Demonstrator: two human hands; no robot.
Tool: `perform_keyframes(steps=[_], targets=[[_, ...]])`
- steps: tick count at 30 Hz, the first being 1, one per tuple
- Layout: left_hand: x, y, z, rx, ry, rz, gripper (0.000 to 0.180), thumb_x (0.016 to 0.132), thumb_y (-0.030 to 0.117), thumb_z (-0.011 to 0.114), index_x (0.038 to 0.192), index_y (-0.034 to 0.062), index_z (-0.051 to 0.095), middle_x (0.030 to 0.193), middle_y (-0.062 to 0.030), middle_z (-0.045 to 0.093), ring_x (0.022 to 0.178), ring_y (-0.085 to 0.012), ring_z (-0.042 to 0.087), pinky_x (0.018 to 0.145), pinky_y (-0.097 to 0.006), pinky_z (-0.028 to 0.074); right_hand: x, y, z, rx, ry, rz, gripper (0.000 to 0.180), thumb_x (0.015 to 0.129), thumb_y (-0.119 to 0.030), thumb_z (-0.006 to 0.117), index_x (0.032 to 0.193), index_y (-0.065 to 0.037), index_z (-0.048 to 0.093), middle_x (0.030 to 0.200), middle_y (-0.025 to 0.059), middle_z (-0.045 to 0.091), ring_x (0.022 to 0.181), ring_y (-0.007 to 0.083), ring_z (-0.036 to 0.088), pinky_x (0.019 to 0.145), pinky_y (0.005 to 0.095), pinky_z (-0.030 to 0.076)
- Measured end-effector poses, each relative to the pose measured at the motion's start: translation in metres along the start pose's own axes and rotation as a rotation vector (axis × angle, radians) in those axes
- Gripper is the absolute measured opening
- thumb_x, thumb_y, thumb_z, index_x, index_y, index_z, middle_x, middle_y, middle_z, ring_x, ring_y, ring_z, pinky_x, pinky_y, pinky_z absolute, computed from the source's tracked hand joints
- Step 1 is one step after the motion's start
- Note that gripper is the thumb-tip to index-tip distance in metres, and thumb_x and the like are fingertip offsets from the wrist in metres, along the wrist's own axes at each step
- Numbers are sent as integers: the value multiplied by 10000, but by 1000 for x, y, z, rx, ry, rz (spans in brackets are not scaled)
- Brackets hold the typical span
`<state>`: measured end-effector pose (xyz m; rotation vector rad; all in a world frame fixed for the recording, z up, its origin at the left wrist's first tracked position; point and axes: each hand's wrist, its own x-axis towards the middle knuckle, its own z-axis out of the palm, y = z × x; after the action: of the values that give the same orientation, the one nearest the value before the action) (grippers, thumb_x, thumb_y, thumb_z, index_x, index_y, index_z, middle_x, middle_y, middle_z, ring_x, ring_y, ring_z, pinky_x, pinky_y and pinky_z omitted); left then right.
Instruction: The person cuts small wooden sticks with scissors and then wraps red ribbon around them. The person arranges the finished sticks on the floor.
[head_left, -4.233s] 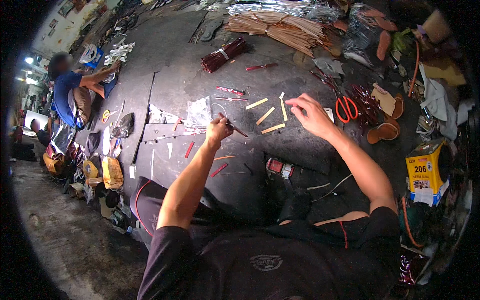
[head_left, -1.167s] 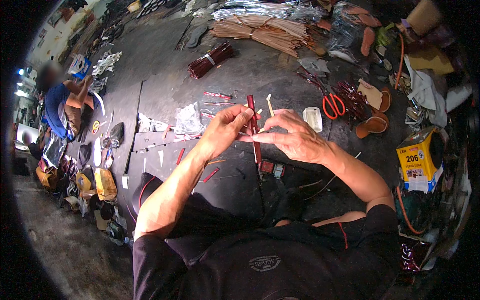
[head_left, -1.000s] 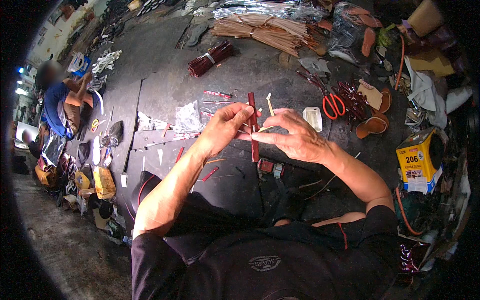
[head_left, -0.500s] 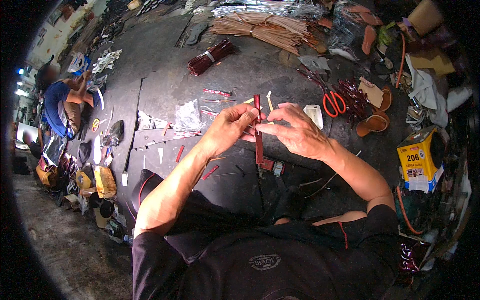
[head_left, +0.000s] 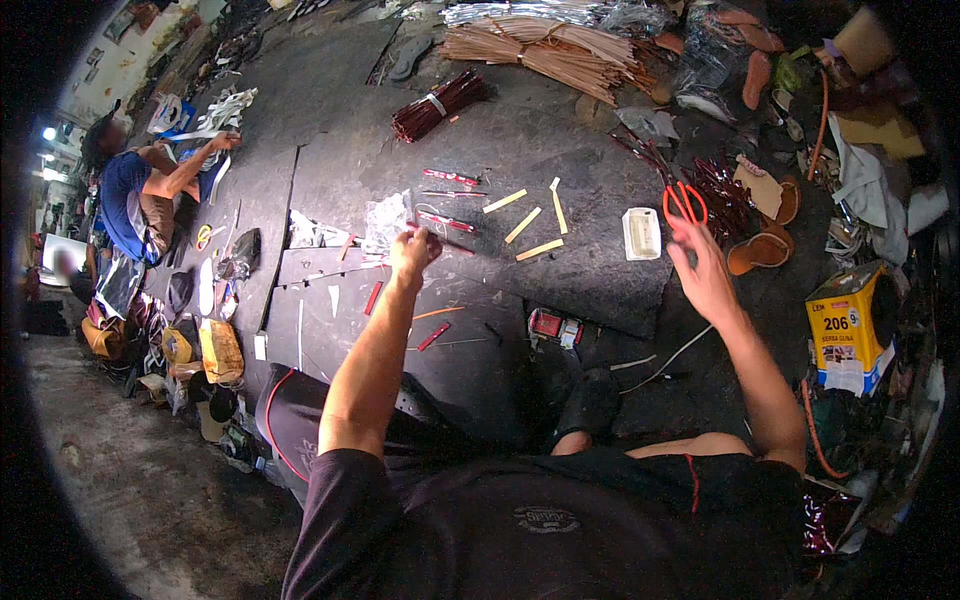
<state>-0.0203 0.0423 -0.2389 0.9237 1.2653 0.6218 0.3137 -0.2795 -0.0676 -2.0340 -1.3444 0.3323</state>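
My left hand (head_left: 414,252) is closed on a dark red strip (head_left: 457,247), one end of which sticks out to the right past the fingers. My right hand (head_left: 708,272) is open, thumb and fingers apart, with its fingertips at the orange handles of the scissors (head_left: 686,203). Whether they touch the handles I cannot tell. Left of that hand lies a small white tray (head_left: 642,234). Between my hands are several short yellow strips (head_left: 522,226). Clear plastic (head_left: 386,222) and thin red-handled tools (head_left: 452,178) lie around my left hand.
A tied bundle of dark red strips (head_left: 438,106) and tan strip bundles (head_left: 545,58) lie farther off. At right are sandals (head_left: 760,247), loose dark red strips (head_left: 717,185) and a yellow can (head_left: 848,325). A red box (head_left: 553,326) lies near my knees. Another person (head_left: 140,195) sits at far left.
My hands have parted. The left carried the dark red strip leftward; the right let go and moved right to the scissors. The yellow strips are now uncovered.
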Motion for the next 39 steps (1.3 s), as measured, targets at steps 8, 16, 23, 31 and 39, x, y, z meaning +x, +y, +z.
perform_keyframes(steps=[8,16,23,31,39], targets=[[87,-71,-41,843,-14,83,538,957,499,559,1264,58,582,1017,-142,687,728,-284,645,695,-437,557,-198,141,6,-320,359,589,533,956,-204,617,1442,-87,430,1154,152,558,1078,299,560,956,439,436],[79,71,-39,689,-435,189,372,984,314,599,1236,40,600,981,-88,673,796,-176,634,712,-330,531,-346,215,14,-823,642,942,744,957,-444,587,1513,-51,287,1504,236,370,1385,420,356,1147,551,260],[-79,188,35,1363,-629,438,385,1001,266,584,1310,39,546,1066,-141,677,988,-220,648,855,-353,506,-335,243,-4,-1098,454,907,813,947,-594,505,1561,-132,240,1583,220,255,1464,404,229,1167,611,164],[-113,160,17,1462,-583,292,397,963,257,630,1299,52,573,1122,-213,680,1043,-304,674,891,-398,538,-347,271,2,-1024,559,842,518,961,-422,582,1397,-151,512,1540,201,350,1426,419,301,1142,632,200],[-150,130,56,1561,-600,144,431,916,328,651,1267,80,613,1052,-173,703,982,-292,683,866,-404,531,-355,286,0,-1121,625,657,432,947,-385,606,1278,-112,556,1481,221,414,1374,427,381,1095,637,285]])
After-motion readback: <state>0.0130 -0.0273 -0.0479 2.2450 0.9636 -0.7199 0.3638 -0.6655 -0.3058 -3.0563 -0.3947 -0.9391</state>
